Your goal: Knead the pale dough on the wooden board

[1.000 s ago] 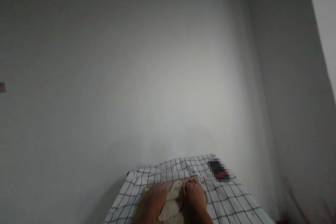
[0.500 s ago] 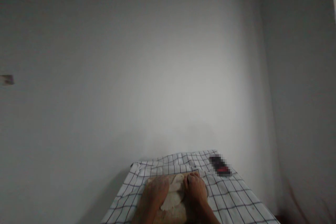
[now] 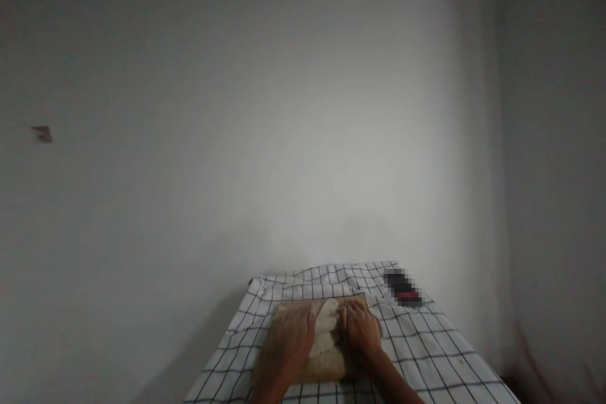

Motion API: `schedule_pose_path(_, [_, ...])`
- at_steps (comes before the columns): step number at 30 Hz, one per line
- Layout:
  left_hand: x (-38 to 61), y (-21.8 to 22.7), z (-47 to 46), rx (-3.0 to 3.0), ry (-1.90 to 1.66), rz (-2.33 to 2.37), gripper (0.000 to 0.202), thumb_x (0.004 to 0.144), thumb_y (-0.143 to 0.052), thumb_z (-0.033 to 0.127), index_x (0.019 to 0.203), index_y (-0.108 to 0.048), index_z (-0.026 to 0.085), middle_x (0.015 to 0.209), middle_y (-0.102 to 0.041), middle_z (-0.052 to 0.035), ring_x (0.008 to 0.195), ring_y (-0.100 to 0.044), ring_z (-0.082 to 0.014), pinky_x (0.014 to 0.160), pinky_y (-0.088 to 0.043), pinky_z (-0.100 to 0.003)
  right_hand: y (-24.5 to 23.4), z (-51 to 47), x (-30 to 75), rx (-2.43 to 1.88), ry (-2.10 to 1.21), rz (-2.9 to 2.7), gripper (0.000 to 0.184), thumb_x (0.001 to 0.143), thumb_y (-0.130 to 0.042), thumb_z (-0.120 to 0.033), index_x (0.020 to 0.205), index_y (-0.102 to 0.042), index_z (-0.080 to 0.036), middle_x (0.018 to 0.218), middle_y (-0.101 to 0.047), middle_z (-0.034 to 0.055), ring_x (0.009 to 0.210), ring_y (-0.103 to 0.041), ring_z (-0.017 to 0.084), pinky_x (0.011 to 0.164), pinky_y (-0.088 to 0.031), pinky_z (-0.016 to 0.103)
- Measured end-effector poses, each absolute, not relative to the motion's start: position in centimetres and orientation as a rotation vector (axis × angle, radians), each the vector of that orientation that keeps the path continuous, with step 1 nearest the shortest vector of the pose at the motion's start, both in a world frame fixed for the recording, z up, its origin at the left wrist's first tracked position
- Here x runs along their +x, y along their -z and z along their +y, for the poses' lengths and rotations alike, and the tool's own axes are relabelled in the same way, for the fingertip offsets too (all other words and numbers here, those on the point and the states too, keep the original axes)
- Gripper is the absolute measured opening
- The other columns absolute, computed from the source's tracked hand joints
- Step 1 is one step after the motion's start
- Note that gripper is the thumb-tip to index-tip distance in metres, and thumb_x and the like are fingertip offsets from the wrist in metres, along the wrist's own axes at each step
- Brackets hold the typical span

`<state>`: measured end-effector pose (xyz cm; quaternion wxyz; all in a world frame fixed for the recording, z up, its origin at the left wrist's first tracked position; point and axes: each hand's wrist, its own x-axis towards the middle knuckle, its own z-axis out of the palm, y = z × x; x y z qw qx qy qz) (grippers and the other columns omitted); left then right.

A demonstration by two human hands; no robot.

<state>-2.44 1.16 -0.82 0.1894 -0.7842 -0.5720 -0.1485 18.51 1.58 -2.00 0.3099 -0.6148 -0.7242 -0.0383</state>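
Pale dough (image 3: 326, 327) lies spread on a wooden board (image 3: 326, 369) that rests on the table. My left hand (image 3: 297, 331) is on the dough's left side, its fingers bent over it and somewhat blurred. On the other side, my right hand (image 3: 360, 327) grips the dough with curled fingers. Between the two hands a strip of dough shows, with an uneven lower edge. The fingertips and the dough under both palms are hidden.
A checked white cloth (image 3: 411, 353) covers the table, which stands against a plain wall (image 3: 284, 107). A dark, pixelated object with a red part (image 3: 402, 287) lies near the table's right edge. A small plate (image 3: 41, 134) is on the wall at left.
The camera view has shifted, so the table and board sit slightly higher and further right. More of the board's near edge shows. Both hands stay on the dough.
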Motion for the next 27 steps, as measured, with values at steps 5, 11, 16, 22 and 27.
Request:
schedule_pose_path(5, [-3.0, 1.3, 0.4, -2.285, 0.433, -1.539, 0.048, 0.105, -0.035, 0.019, 0.143, -0.064, 0.023, 0.152, -0.062, -0.0101, 0.142, -0.056, -0.0277, 0.124, -0.04, -0.049, 1.7, -0.3, 19.2, -1.555, 0.086, -1.953, 0.038, 0.107, -0.04, -0.02, 0.115, -0.078, -0.019, 0.124, -0.076, 0.0114, 0.127, -0.064, 0.025, 0.112, -0.042, 0.036])
schedule_pose_path(11, [-3.7, 3.5, -0.4, -2.245, 0.624, -1.471, 0.048, 0.106, -0.033, 0.023, 0.141, -0.066, 0.024, 0.145, -0.069, -0.0067, 0.135, -0.063, -0.0251, 0.119, -0.047, -0.048, 2.4, -2.7, 19.0, -1.576, 0.045, -2.015, 0.039, 0.108, -0.039, -0.021, 0.106, -0.077, -0.017, 0.117, -0.078, 0.0119, 0.116, -0.07, 0.025, 0.113, -0.039, 0.041])
schedule_pose_path(16, [-4.2, 5.4, 0.4, -2.083, 0.789, -1.191, 0.042, 0.106, -0.039, 0.026, 0.137, -0.067, 0.024, 0.134, -0.076, -0.0062, 0.122, -0.071, -0.0243, 0.107, -0.057, -0.047, 3.0, -2.6, 18.7, -1.53, 0.067, -2.006, 0.036, 0.107, -0.04, -0.021, 0.119, -0.075, -0.019, 0.133, -0.073, 0.0112, 0.129, -0.064, 0.025, 0.113, -0.04, 0.04])
schedule_pose_path(22, [-4.0, 4.4, 2.2, -2.104, 0.723, -1.135, 0.036, 0.103, -0.043, 0.017, 0.122, -0.072, 0.025, 0.123, -0.079, -0.0092, 0.113, -0.074, -0.0265, 0.098, -0.06, -0.047, 0.7, -1.0, 18.7, -1.598, 0.128, -1.998, 0.039, 0.108, -0.038, -0.025, 0.105, -0.076, -0.021, 0.113, -0.078, 0.0111, 0.109, -0.071, 0.025, 0.096, -0.05, 0.037])
schedule_pose_path(27, [-3.1, 1.4, 2.3, -2.239, 0.566, -1.26, 0.036, 0.103, -0.041, 0.018, 0.121, -0.072, 0.02, 0.12, -0.079, -0.0117, 0.113, -0.073, -0.0275, 0.1, -0.057, -0.046, -0.5, 0.7, 18.8, -1.692, 0.081, -2.042, 0.036, 0.107, -0.042, -0.027, 0.103, -0.077, -0.02, 0.112, -0.078, 0.0129, 0.11, -0.072, 0.027, 0.091, -0.053, 0.036])
